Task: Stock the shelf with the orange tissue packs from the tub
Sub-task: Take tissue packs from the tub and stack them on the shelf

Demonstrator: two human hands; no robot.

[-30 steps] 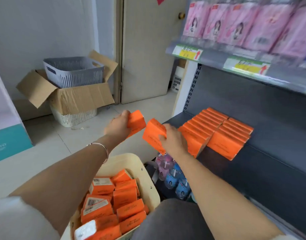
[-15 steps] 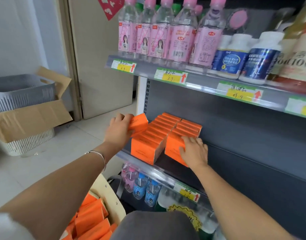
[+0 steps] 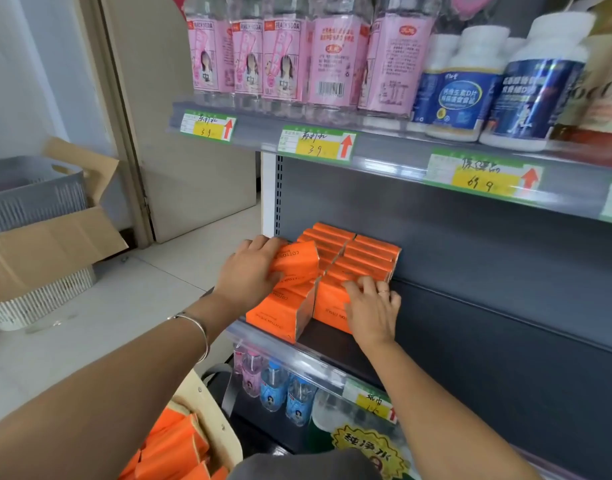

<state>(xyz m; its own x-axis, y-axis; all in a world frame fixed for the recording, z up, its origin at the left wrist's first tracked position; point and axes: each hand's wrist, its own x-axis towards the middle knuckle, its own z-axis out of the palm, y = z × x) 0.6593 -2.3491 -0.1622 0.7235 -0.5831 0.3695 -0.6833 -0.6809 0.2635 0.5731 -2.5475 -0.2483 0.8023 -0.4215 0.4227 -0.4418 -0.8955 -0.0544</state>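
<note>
Item: held pack [image 3: 295, 266], orange tissue, one unit, printed face turned up toward the camera.
Location: on top of the left row [image 3: 280, 315] of packs, at the near-left corner of the shelf [image 3: 470, 306]; tilted, not yet seated among the others.
Left hand [image 3: 247, 271]: grips the held pack from its left end, fingers curled over the top edge; the thumb is hidden, so how firm the grip is can only be guessed.
Right hand [image 3: 373, 308]: fingers [image 3: 358, 289] straight and spread, pressing down on the front packs of the right row [image 3: 366, 258]; holds nothing.
Governing relation: the held pack lies to the right of the left palm and above the left row, with its long axis across that row, slanting up toward the back.
Nearer hand: the left, already on the pack; the right is just beside it, across the seam between the two rows.
Next move, as judged: level the pack, then lower or slide it into the left row while the right hand steadies the neighbouring row.
Remaining stock: loose packs [image 3: 172, 445] in the tub [image 3: 211, 407], below the left forearm.
</note>
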